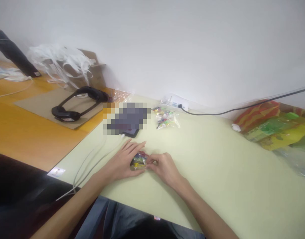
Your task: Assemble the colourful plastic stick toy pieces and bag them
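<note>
A small clear plastic bag with red, blue, green and yellow pieces in it is between my two hands on the pale green table mat. My left hand curves around the bag from the left, fingers along its far side and thumb along its near side. At the bag's right edge, the thumb and fingertips of my right hand pinch together. The kind of the small pieces cannot be made out.
Beyond my hands lie a partly blurred-out tablet with a white cable and other clear bags of colourful pieces. A black headset rests on cardboard at left. A power strip with a black cord and colourful packaging are by the wall.
</note>
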A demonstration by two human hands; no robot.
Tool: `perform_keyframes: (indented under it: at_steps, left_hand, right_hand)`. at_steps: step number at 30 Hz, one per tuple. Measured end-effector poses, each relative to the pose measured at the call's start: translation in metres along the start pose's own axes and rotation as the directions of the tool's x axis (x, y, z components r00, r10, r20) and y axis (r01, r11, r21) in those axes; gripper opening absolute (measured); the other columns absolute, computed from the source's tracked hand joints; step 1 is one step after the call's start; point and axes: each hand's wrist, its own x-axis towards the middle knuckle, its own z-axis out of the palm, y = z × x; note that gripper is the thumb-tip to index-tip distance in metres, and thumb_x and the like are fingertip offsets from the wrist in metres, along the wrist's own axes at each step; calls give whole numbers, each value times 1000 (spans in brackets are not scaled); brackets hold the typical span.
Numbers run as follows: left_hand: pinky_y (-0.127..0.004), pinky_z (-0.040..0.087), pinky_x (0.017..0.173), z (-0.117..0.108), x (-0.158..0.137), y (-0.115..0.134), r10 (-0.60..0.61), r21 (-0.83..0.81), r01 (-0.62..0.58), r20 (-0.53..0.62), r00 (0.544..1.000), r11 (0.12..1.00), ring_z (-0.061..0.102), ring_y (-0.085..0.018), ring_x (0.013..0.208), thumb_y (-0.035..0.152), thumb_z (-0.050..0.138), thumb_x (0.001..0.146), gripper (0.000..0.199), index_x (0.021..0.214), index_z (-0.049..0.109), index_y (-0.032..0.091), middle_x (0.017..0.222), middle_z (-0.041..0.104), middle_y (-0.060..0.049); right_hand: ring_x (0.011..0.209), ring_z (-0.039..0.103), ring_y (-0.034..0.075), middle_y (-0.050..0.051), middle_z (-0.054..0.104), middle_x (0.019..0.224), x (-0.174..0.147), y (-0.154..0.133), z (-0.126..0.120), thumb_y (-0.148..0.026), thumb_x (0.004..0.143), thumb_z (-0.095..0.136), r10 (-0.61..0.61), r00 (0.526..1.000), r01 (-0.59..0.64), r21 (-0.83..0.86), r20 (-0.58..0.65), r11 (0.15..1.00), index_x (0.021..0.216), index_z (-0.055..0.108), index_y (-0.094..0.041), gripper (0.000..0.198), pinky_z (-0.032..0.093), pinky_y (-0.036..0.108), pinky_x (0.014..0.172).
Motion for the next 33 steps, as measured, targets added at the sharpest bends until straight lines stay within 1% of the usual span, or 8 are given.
perform_keyframes:
  at_steps: [4, 11, 16, 19, 22, 26, 29, 33]
  left_hand:
    - [-56, 26, 125, 0, 0, 1, -5, 1, 5, -6, 1000, 1000, 53, -31, 132, 54, 70, 87, 93, 161, 23, 21, 141, 59, -12]
    - [-54, 28, 123, 1, 0, -1, -51, -1, 52, 36, 998, 999, 47, -32, 136, 52, 74, 83, 97, 161, 25, 23, 153, 50, -11]
    - [-51, 38, 115, 10, 11, 17, -154, -40, 158, 87, 984, 987, 41, -35, 136, 59, 77, 77, 109, 163, 21, 25, 151, 48, -12]
    - [-53, 35, 116, 16, 19, 33, -160, -70, 167, 96, 983, 984, 38, -38, 139, 62, 80, 73, 118, 164, 15, 28, 154, 45, -12]
    - [-52, 37, 114, 17, 31, 41, -182, -166, 201, 121, 976, 965, 39, -38, 142, 66, 72, 81, 106, 164, 17, 29, 156, 44, -14]
    - [-38, 54, 91, 20, 62, 32, -342, -478, 373, 153, 927, 795, 68, -26, 106, 59, 56, 96, 79, 161, 29, 24, 137, 63, -15]
    - [-32, 55, 77, 28, 98, 22, -274, -702, 365, 245, 930, 611, 72, -21, 83, 56, 58, 95, 61, 142, 58, 17, 106, 77, -10]
    - [-31, 53, 92, 42, 145, 21, -92, -803, 202, 181, 979, 562, 71, -24, 105, 51, 66, 92, 40, 112, 77, 19, 117, 76, -9]
  right_hand:
    - [61, 61, 15, -3, 75, 70, 4, 4, 2, -13, 81, 77, 46, 999, -48, 73, 29, 996, 81, 81, -24, 11, 43, 25, 67]
    - [65, 60, 14, 2, 78, 97, -20, 15, -30, -36, 90, 70, 103, 990, -128, 292, 98, 948, 106, 80, -23, 23, 47, 27, 67]
    - [65, 56, 15, 0, 70, 77, -39, 26, -33, -44, 75, 85, 149, 989, -147, 122, -8, 982, 116, 76, -24, 47, 41, 26, 62]
    - [59, 54, 15, -1, 65, 65, -46, 33, -36, -39, 89, 70, 169, 985, -169, 22, -26, 985, 104, 78, -22, 23, 39, 26, 61]
    - [56, 55, 14, 0, 67, 64, -48, 39, -55, -36, 95, 59, 177, 984, -176, 52, -26, 983, 90, 78, -20, 25, 40, 26, 58]
    - [61, 62, 16, 2, 74, 74, -46, 44, -95, -32, 95, 55, 111, 993, -110, 31, -50, 993, 92, 78, -20, 26, 46, 27, 60]
    - [73, 69, 20, 4, 76, 79, -40, 46, -121, -28, 95, 52, 33, 993, -38, -38, -117, 999, 95, 78, -22, 27, 52, 30, 70]
    - [86, 74, 21, 5, 79, 93, -33, 50, -143, -25, 96, 52, -80, 966, 61, -84, -246, 995, 96, 78, -22, 26, 55, 33, 83]
